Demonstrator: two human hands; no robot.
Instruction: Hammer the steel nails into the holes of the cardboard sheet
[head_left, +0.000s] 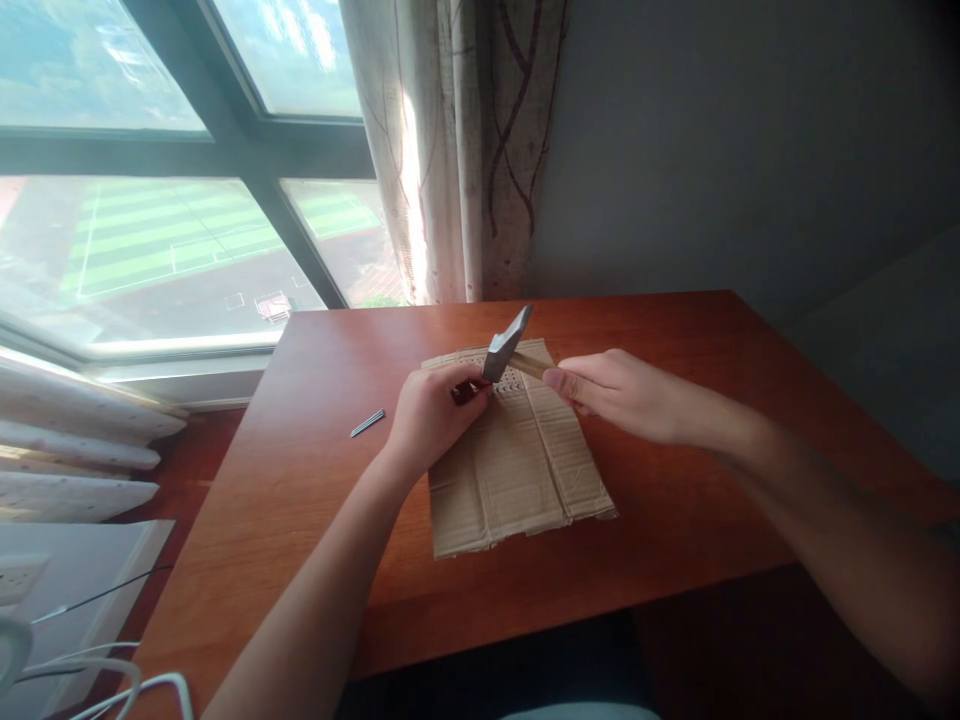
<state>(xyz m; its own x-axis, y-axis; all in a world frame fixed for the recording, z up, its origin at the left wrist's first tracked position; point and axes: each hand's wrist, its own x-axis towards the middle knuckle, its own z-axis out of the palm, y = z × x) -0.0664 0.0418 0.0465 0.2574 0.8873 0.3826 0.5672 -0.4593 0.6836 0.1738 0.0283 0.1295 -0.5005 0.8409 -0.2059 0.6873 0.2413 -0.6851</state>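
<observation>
Holding a hammer (pixel 507 346) in right hand (pixel 619 395), snug grip; left hand (pixel 429 412) over cardboard (pixel 514 465), grip's contents unclear

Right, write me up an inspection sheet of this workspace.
Surface: brown table
Job's things: hammer; cardboard, perforated toward its far edge; metal rods to its left
Clutter: nothing seen
Grip: right hand closed around the hammer; left hand at the cardboard, whether it pinches anything is unclear
Cables: white and dark, lower left of the view
Surroundings: window at left, curtain, grey wall; sports pitch outside
</observation>
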